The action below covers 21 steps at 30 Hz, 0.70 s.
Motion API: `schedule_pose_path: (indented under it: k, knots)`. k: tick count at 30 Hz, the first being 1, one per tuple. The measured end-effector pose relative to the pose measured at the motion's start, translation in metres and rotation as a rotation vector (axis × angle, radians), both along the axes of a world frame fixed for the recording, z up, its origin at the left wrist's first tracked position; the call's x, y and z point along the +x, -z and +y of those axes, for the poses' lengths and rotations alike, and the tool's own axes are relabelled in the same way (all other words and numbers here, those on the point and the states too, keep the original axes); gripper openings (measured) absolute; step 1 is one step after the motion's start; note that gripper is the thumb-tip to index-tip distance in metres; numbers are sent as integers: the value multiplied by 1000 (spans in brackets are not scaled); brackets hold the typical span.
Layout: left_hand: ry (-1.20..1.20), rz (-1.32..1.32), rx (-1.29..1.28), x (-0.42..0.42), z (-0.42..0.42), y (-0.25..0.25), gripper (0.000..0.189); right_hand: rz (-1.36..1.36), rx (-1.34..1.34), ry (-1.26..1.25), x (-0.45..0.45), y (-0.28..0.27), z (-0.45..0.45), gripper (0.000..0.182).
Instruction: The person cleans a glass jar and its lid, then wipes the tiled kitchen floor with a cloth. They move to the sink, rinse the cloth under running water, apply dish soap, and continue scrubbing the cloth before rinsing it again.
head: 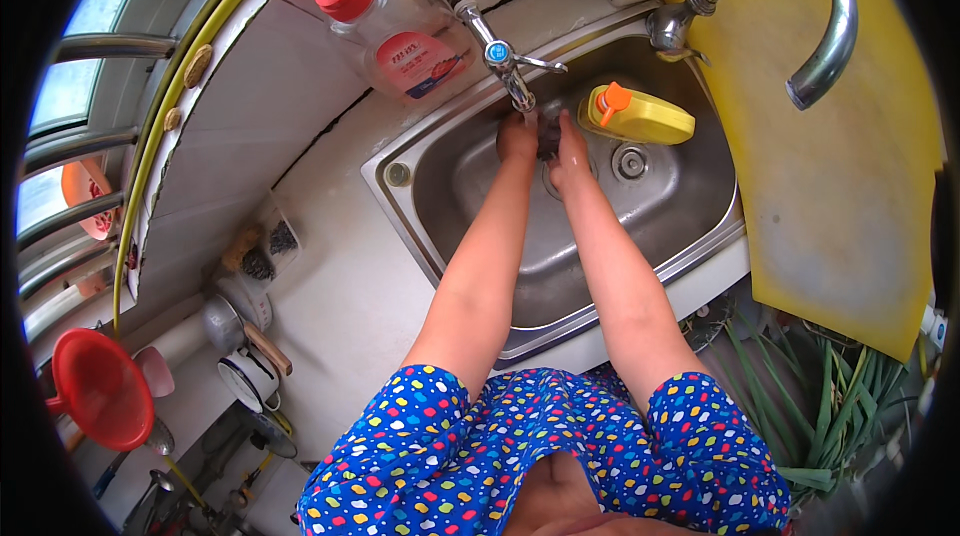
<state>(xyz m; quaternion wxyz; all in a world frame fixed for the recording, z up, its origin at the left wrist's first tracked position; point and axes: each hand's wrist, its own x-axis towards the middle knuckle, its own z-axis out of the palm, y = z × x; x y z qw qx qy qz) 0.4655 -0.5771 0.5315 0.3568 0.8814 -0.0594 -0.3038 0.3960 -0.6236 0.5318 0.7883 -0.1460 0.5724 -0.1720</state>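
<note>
My left hand [517,137] is under the mouth of a chrome tap [501,55] with a blue-capped top, and water runs down onto it. Facing it, my right hand [568,153] has its fingers stretched toward the basin's back wall. Between the two hands they hold a small dark purplish thing [550,137]; its kind is unclear and the fingers partly cover it. Both hands are inside a stainless steel sink [480,213]. To their right in the basin stands a yellow bottle [652,115] with an orange pump top, close to a round drain strainer [630,162].
A clear pump bottle [409,48] with a red top stands behind the sink. A tall curved faucet [832,18] arches over a yellow board [832,183] at right. Below that lie green scallions [832,401]. At left are a red plastic ladle [101,389] and an enamel mug [251,378].
</note>
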Motion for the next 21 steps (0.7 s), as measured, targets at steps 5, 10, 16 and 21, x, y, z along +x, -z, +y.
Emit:
schedule_pose_path:
  k: [5, 10, 16, 21]
  knots:
    - [-20, -209, -437, -34, 9, -14, 30, -381, 305, -70, 3, 16, -11, 34]
    - [-136, -99, -198, -51, 5, -72, 34, -304, 122, -131, -1, 40, -12, 30]
    - [-101, -135, 21, -21, -5, -62, 46, -135, -11, 34, 20, 30, 4, 30]
    - [-43, -47, 134, -10, -16, -38, 53, -71, 32, -2, 6, 35, -10, 29]
